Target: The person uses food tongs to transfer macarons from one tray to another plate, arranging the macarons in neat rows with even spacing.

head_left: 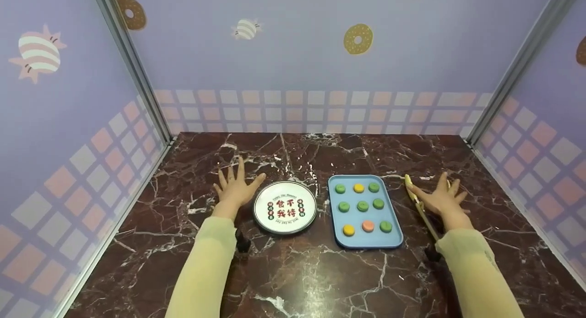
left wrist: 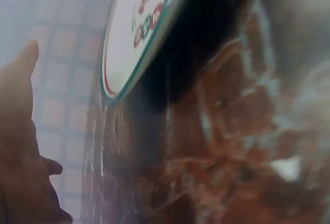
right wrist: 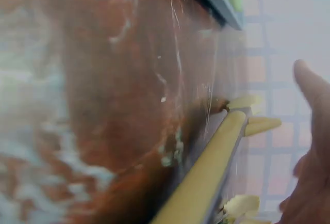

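Observation:
My left hand (head_left: 235,190) is spread with straight fingers just left of a round white plate (head_left: 285,223) with a dark rim and red lettering. It holds nothing; the left wrist view shows the plate (left wrist: 124,53) apart from the fingers. On the right, my other hand (head_left: 442,201) spreads its fingers above yellow tongs (head_left: 429,223), with no grip on them. In the right wrist view the tongs (right wrist: 206,170) lie below that hand, yellow tips pointing away. Between plate and tongs, a blue tray (head_left: 366,241) carries rows of green macarons (head_left: 362,206), yellow macarons (head_left: 349,230) and one pink macaron (head_left: 367,226).
Everything stands on a dark red marbled tabletop (head_left: 293,272). Purple printed panels (head_left: 293,61) close off the back and both sides, with metal posts (head_left: 142,80) at the corners.

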Tool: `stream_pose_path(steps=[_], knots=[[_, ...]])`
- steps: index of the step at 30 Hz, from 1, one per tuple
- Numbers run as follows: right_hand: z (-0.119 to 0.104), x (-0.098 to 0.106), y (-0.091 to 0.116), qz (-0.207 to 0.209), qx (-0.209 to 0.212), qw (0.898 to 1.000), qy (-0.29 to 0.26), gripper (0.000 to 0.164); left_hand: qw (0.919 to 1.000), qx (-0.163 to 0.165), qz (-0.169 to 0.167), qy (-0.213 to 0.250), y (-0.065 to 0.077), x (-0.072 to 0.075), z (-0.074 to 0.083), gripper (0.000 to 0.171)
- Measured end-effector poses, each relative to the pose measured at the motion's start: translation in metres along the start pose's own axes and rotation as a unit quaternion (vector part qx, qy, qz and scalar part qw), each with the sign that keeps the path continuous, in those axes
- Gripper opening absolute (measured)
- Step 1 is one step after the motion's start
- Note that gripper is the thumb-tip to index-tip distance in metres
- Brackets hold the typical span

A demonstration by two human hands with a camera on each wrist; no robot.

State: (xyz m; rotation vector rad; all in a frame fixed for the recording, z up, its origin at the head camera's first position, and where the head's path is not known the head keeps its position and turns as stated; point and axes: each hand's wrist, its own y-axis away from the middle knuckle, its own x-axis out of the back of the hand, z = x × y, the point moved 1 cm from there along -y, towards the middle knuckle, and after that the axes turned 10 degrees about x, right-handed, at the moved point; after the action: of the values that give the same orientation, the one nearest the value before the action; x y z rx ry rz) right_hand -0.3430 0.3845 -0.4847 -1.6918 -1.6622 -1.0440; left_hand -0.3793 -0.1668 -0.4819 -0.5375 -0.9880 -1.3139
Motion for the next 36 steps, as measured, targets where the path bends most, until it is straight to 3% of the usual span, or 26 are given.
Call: stream_pose_path(steps=[3,6,11,17,24,31,36], knots=[[0.005,-0.003,0.012,-0.010,-0.032,0.999,-0.017,0.131,0.9980,-0.011,-0.007,0.061,0.006,-0.003,-0.007,0.106],[0.007,-0.005,0.022,-0.014,-0.054,0.998,-0.020,0.134,0.9908,-0.017,-0.013,0.134,0.012,-0.005,-0.012,0.103],[0.003,-0.009,0.034,-0.013,-0.074,0.997,-0.010,0.142,0.9768,0.005,-0.009,0.214,0.024,-0.009,-0.013,0.099],[-0.002,-0.011,0.041,-0.003,-0.122,0.992,-0.015,0.148,0.9727,0.033,0.000,0.230,0.036,-0.016,-0.005,0.084],[-0.001,-0.019,0.045,0.040,-0.136,0.990,-0.019,0.130,0.9650,0.056,-0.025,0.255,0.044,-0.027,-0.010,0.057],[0.005,-0.027,0.045,0.084,-0.087,0.993,0.005,0.119,0.9522,0.050,-0.038,0.299,0.043,-0.031,-0.014,0.050],[0.007,-0.030,0.045,0.092,-0.079,0.993,0.007,0.117,0.9486,0.051,-0.050,0.308,0.043,-0.031,-0.019,0.051]])
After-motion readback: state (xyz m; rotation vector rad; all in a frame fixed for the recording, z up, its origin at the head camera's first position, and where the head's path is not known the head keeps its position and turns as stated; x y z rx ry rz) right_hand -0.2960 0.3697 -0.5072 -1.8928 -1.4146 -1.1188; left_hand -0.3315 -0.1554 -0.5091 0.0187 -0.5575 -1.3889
